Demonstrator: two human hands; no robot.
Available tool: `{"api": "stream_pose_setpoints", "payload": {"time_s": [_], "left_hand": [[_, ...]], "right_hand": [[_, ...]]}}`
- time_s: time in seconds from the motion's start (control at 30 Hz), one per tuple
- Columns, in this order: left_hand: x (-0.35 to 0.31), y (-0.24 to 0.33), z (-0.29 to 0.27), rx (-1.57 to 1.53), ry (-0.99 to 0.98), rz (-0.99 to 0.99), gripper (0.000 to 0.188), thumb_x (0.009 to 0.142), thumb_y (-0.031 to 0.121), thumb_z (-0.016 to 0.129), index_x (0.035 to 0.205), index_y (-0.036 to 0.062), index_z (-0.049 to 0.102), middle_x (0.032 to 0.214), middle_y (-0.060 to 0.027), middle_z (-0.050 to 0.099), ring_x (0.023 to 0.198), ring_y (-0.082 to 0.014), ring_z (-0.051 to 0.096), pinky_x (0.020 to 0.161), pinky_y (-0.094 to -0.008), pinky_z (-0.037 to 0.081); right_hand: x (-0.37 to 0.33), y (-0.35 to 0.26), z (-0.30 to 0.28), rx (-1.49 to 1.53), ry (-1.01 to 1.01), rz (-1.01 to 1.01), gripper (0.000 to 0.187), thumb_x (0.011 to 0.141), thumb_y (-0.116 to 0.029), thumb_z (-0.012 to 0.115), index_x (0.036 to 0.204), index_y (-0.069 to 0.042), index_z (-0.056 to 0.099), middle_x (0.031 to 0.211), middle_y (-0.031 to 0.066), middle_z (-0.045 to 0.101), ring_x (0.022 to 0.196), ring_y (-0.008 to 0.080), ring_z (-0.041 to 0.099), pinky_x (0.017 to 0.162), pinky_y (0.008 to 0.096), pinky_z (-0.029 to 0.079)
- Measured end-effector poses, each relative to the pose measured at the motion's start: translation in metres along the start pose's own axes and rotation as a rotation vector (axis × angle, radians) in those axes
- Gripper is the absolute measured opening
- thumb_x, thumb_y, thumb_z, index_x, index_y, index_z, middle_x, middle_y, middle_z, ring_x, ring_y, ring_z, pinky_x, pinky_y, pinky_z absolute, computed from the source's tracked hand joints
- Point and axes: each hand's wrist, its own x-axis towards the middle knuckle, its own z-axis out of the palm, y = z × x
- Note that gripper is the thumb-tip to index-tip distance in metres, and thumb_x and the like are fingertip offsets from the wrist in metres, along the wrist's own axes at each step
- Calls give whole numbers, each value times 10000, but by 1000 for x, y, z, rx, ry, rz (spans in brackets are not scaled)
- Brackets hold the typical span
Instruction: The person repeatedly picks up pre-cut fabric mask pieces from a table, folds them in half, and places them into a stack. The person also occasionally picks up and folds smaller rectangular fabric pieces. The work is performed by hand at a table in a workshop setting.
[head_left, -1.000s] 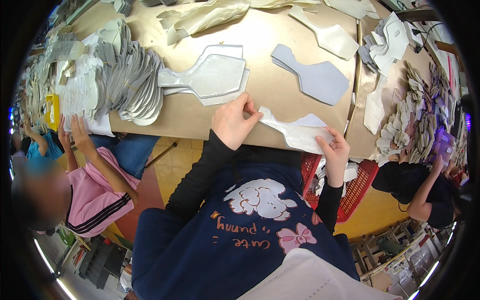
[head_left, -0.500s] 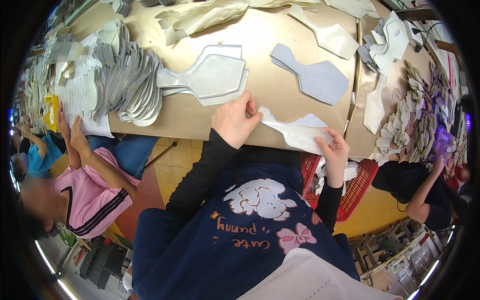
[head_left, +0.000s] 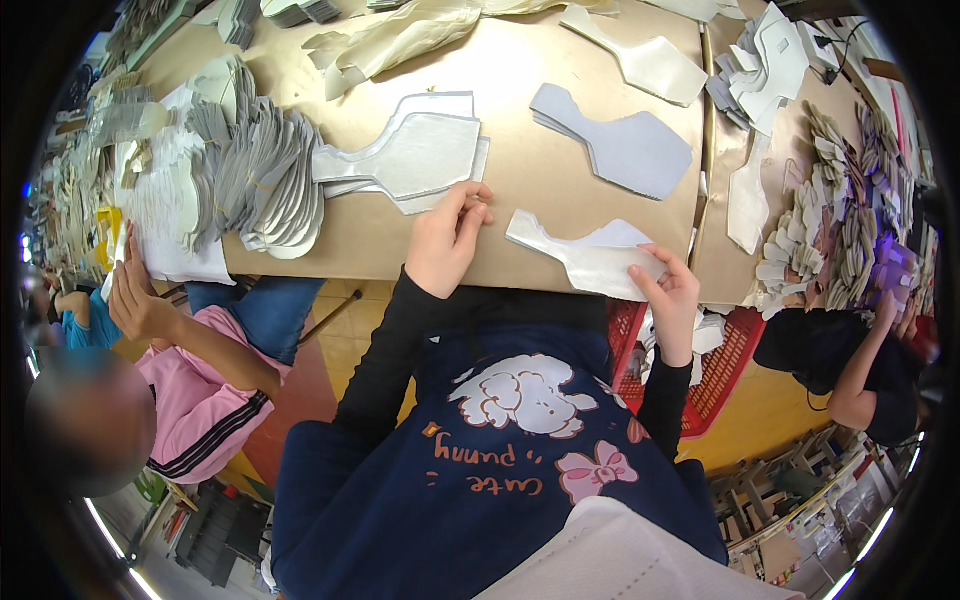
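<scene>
My right hand grips the wide end of a silvery-white flat cut-out piece, with the thumb on top. A bluish-grey edge shows behind that piece at the table's front edge. My left hand is apart from it, fingers loosely bent with nothing between them. Just beyond the left hand lies a small stack of silvery paddle-shaped pieces. Farther right, a stack of bluish-grey pieces of similar outline rests on the tan table.
Bundled grey and white pieces crowd the left. Cream sheets and a cream piece lie at the back. A red basket stands below the table edge. A person in pink sits left; another person's arm shows right.
My left hand has let go of the narrow end of the silvery-white piece and moved left. My right hand still holds the wide end. The neighbour at left has shifted.
</scene>
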Motion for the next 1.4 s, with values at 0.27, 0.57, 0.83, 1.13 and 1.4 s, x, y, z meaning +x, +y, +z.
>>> {"api": "stream_pose_setpoints", "payload": {"time_s": [0.27,0.57,0.83,1.13,1.4], "left_hand": [[-8,-3,3,370,-46,356,200,830,67,755,1030,70,749,951,-51,654,884,-240,597,770,-350,491],[-12,-2,8,463,-53,380,253,804,78,755,1053,122,769,981,-16,630,876,-233,584,761,-348,493],[-31,-7,32,561,-187,628,418,792,-3,630,1188,106,708,1171,-52,641,1129,-255,600,917,-389,510],[-44,-5,36,716,-199,644,516,783,-4,628,1274,147,669,1251,-30,633,1225,-268,575,1033,-426,454],[-35,10,46,654,-223,633,380,828,144,723,1204,189,707,1144,-27,620,1137,-240,561,984,-423,411]], "right_hand": [[2,-2,-1,-9,-7,21,330,899,37,710,1218,80,639,1025,65,691,876,72,625,772,207,497],[6,-5,-1,-2,-1,42,341,904,33,702,1236,70,635,1027,72,694,879,74,635,774,206,507],[6,-9,2,94,-27,27,355,907,35,697,1253,69,623,1089,101,700,943,103,656,836,232,526],[6,-13,4,167,-46,13,349,916,21,694,1256,64,627,1051,101,708,881,86,662,746,213,526],[2,-17,7,109,-38,-2,356,907,32,698,1257,52,635,1093,81,698,859,71,645,731,215,519]]}}
